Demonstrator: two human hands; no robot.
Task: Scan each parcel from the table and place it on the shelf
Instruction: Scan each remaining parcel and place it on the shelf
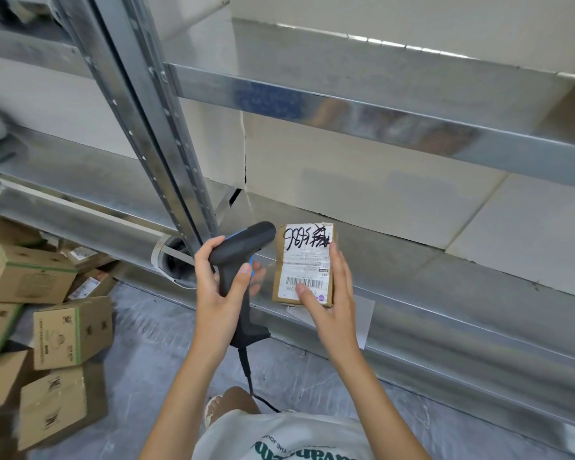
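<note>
Placement looks to be the step in hand: the small cardboard parcel (304, 265) lies flat at the front of the lower metal shelf (445, 293), label up, with handwriting across the top of the label and the barcode toward the person. Whether it has been scanned cannot be told from this view; the barcode scanner (243, 260) points up and to the right, its nose just beside the parcel's top left corner, not at the barcode.

The right hand (326, 293) rests on the parcel's near right part, its fingers fairly straight along the right edge and its thumb pressing the label just below the barcode. It looks like a hand settling or sliding the parcel, not one clamped round it. The left hand (218, 277) is curled tight round the scanner's grip, thumb across the front of the handle, the cable trailing down toward the floor.

If the scan is done, the next move calls only for the right hand to lift away and leave the parcel lying flat, clear of the shelf's front lip. If not, the scanner must tilt down onto the barcode, and the thumb must clear it.

Cardboard boxes (47, 310) lie heaped on the floor at the left.
</note>
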